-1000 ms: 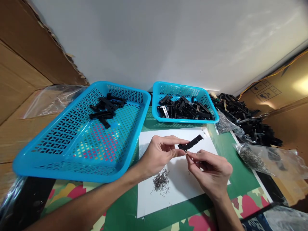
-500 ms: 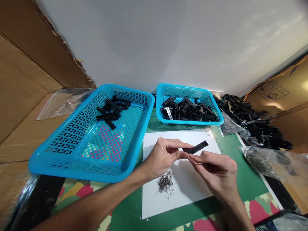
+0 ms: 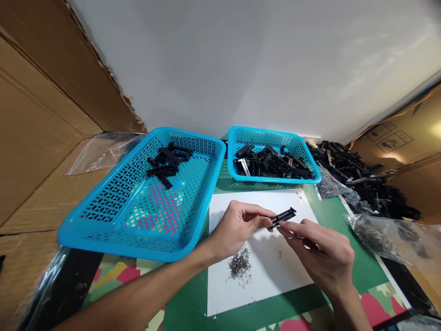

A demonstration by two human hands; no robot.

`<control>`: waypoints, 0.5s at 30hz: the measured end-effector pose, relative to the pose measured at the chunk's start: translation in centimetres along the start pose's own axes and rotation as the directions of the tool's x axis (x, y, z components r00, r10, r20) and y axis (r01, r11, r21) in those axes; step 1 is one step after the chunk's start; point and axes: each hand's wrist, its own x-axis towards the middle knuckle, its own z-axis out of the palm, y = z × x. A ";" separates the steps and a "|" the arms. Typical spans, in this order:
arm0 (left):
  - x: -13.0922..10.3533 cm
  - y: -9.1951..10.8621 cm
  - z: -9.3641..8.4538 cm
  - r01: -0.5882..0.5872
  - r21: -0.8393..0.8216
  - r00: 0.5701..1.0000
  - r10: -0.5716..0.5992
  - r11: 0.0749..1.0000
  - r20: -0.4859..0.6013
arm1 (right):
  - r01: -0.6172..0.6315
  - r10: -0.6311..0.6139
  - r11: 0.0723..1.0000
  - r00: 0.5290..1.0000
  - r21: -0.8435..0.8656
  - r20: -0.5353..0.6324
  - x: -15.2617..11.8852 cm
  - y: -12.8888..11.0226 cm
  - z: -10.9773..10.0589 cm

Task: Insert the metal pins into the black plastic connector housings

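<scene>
Steadying a black part [image 3: 283, 216] between the fingers, seemingly for close edge work
Left hand [image 3: 237, 227] pinches its end; right hand [image 3: 325, 255] meets the near edge, its grip unclear. Next move likely calls for a firm left pinch.

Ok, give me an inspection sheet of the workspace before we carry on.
Surface: white sheet on a green cover.
Parts: black part, held; wire pile and a stray bent wire on the sheet; black pieces in both baskets.
Clutter: black heap at right; bags at both sides.
Hands: left hand grips the black part; right hand, fingertips at it.
Cables: yellow cable at right, along cardboard.
Surroundings: pale wall behind, cardboard both sides.
</scene>
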 end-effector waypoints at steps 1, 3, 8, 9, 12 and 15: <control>0.0 0.0 0.0 0.004 0.000 1.000 -0.004 1.000 -0.002 | -0.011 0.011 1.000 1.000 -0.007 -0.013 0.0 0.0 0.0; 0.0 -0.1 0.0 0.008 0.001 1.000 -0.008 1.000 0.001 | -0.013 0.013 1.000 1.000 -0.017 -0.011 0.0 0.0 -0.1; 0.1 0.1 0.0 -0.028 -0.010 1.000 0.028 1.000 -0.005 | -0.045 0.046 0.999 0.998 0.018 -0.045 0.1 -0.4 -0.3; 0.1 0.2 0.0 -0.038 -0.004 0.999 0.038 0.999 -0.023 | -0.091 0.093 0.995 0.994 0.036 -0.053 0.0 -0.6 -0.4; 0.0 0.3 0.1 -0.037 0.015 0.996 0.038 0.999 -0.081 | -0.280 0.272 0.954 0.959 0.106 0.084 -0.3 -0.8 -0.2; -0.1 0.2 0.1 -0.034 0.036 0.992 0.038 0.999 -0.122 | -0.477 0.421 0.872 0.846 0.112 0.326 -0.7 -1.0 0.7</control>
